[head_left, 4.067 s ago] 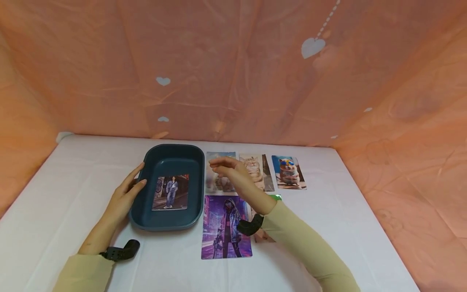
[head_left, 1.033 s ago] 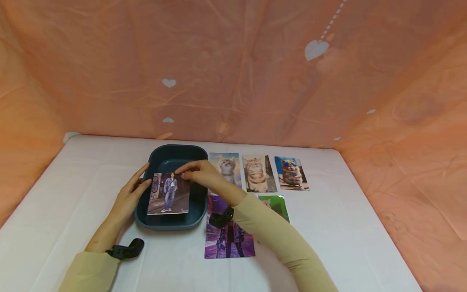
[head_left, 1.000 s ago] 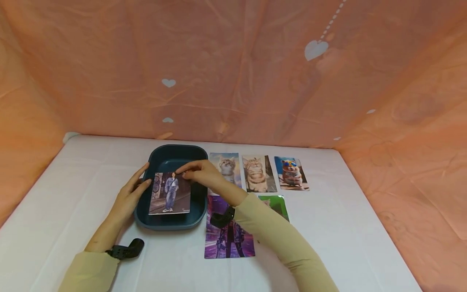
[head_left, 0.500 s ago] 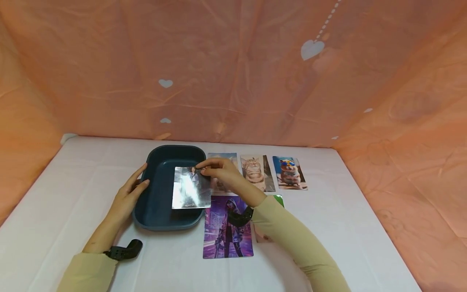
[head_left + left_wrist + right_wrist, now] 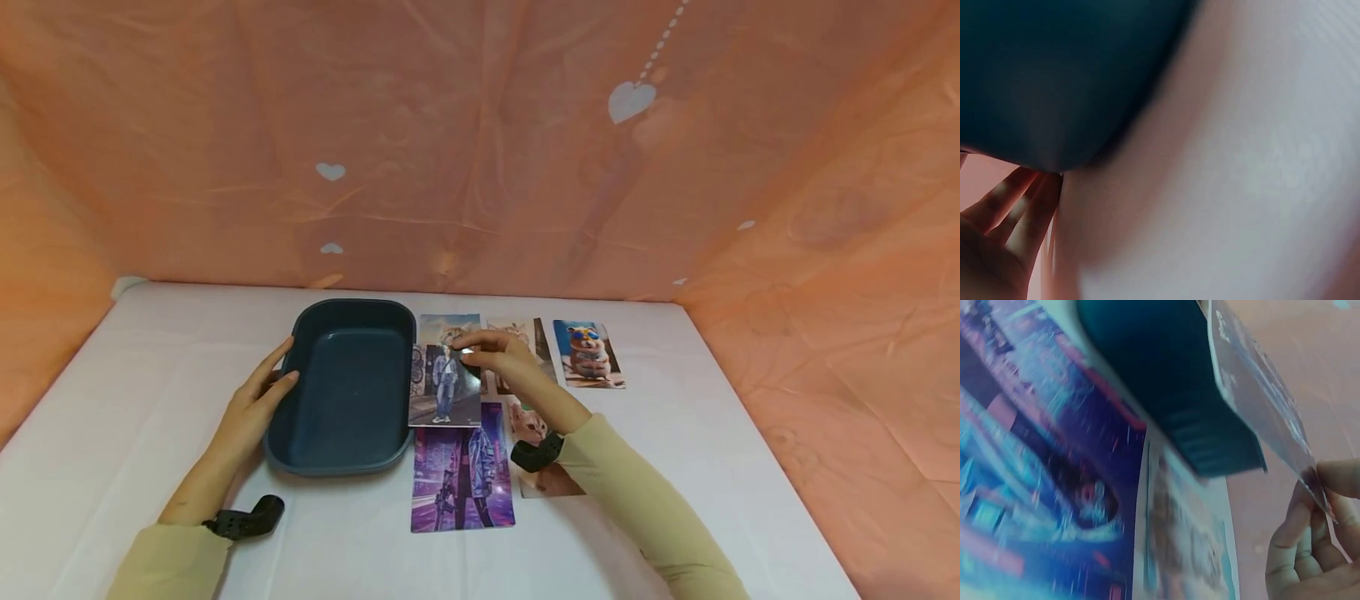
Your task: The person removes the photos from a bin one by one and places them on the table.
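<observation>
My right hand [image 5: 510, 358] pinches the top right edge of a photo card [image 5: 444, 392] showing a person in denim. In the right wrist view the card [image 5: 1260, 387] hangs tilted from thumb and fingers. In the head view it appears just right of the dark blue tray [image 5: 341, 400], overlapping a kitten card [image 5: 442, 327] and the purple card [image 5: 465, 483] with a hooded figure. My left hand [image 5: 251, 408] holds the tray's left side, thumb at the rim. The left wrist view shows its fingers [image 5: 1038, 219] against the outer wall. The tray's inside is bare.
Right of the tray lie a tan cat card [image 5: 542, 354], partly behind my right hand, and a hamster card [image 5: 588, 357]. Another cat card [image 5: 528, 425] is partly covered by the right wrist camera [image 5: 537, 452]. A white cloth [image 5: 675, 467] covers the table.
The denim photo card lay in the tray at first. My right hand has taken hold of it, lifted it and carried it rightward past the tray's rim. My left hand stays at the tray.
</observation>
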### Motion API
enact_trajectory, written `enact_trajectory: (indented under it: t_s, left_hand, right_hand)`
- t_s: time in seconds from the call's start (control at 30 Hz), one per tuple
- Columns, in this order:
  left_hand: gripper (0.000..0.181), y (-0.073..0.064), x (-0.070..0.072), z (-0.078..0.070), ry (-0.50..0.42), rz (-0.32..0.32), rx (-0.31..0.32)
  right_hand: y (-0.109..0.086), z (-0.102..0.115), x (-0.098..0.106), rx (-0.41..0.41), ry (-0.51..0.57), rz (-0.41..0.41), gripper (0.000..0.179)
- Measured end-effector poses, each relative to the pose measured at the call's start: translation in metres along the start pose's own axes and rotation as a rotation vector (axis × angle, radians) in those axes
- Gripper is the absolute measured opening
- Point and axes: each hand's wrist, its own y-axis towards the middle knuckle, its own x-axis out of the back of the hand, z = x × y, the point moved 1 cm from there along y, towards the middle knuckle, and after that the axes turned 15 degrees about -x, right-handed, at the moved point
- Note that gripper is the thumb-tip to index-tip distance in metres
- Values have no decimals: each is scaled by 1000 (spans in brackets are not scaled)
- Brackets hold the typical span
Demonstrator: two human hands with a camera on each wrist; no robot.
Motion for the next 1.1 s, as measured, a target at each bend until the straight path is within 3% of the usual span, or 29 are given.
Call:
enact_trajectory:
  t_s: [0.33, 0.57, 0.77, 1.1]
  left_hand:
    - [57, 0, 1, 2, 15, 8, -19]
    - [57, 0, 2, 2, 2, 14, -24]
    - [57, 0, 1, 2, 8, 15, -12]
    - [57, 1, 0, 1, -1, 7, -11]
  right_hand:
    - [-13, -15, 31, -27, 34, -63, 27]
    - [-23, -26, 50, -140, -13, -159, 23]
    - [-33, -36, 66, -127, -19, -172, 27]
    - [-45, -60, 88, -172, -5, -212, 29]
